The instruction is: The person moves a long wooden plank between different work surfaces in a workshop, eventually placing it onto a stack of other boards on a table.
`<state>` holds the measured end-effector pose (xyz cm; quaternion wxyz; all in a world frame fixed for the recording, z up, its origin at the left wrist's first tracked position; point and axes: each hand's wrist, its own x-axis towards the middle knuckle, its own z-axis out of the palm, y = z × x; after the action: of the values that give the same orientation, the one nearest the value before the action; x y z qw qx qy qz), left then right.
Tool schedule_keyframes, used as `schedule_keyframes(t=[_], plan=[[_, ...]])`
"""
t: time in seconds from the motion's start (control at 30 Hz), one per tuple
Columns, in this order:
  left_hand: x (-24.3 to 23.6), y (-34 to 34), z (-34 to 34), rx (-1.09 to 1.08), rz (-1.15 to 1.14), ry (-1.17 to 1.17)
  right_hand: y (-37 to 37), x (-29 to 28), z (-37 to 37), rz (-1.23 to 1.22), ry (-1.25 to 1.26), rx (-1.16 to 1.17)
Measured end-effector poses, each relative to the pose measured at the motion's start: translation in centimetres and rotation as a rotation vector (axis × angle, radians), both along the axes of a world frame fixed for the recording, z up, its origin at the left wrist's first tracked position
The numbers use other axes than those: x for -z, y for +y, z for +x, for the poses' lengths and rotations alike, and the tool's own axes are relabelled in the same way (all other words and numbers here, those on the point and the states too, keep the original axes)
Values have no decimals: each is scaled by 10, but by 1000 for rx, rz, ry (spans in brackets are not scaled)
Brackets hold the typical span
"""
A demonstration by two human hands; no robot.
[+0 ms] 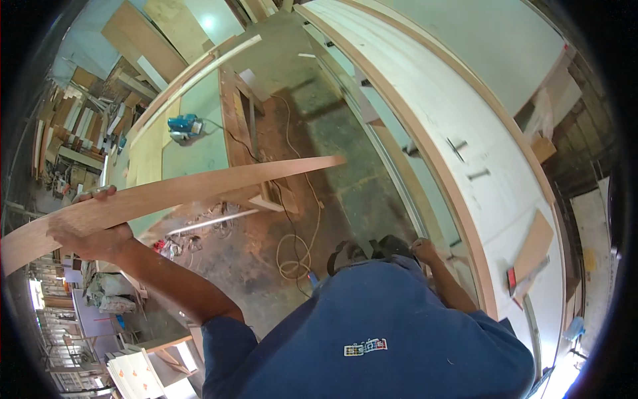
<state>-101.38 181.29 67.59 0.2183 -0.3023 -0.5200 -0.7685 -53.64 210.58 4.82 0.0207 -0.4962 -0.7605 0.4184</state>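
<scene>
A long, thin wooden board [199, 189] runs across from the far left to the middle of the view. My left hand [93, 236] is closed around it near its left end, with fingertips showing over the far edge. Down beside my body, my right hand [424, 250] is held low next to the long white-topped bench [465, 143]. Its fingers look curled in, and whatever they may hold is hidden.
A blue power planer [185, 128] with a cord rests on the green-topped worktable [209, 106]. A yellow cable [292, 263] lies coiled on the dusty floor. On the white bench are a wooden offcut [533, 246] and small metal pieces [457, 149]. Stacked lumber [80, 120] stands at left.
</scene>
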Motion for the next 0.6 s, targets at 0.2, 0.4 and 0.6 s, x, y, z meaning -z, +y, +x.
schedule_keyframes(t=[0.2,0.4,0.6], plan=[[5,117,-115,48,49,-2,118,-97,-184,-201,265,59],[4,227,-209,437,38,4,275,-148,-375,-237,345,-58],[-23,332,-286,663,-23,66,426,-218,-554,-98,379,-313]])
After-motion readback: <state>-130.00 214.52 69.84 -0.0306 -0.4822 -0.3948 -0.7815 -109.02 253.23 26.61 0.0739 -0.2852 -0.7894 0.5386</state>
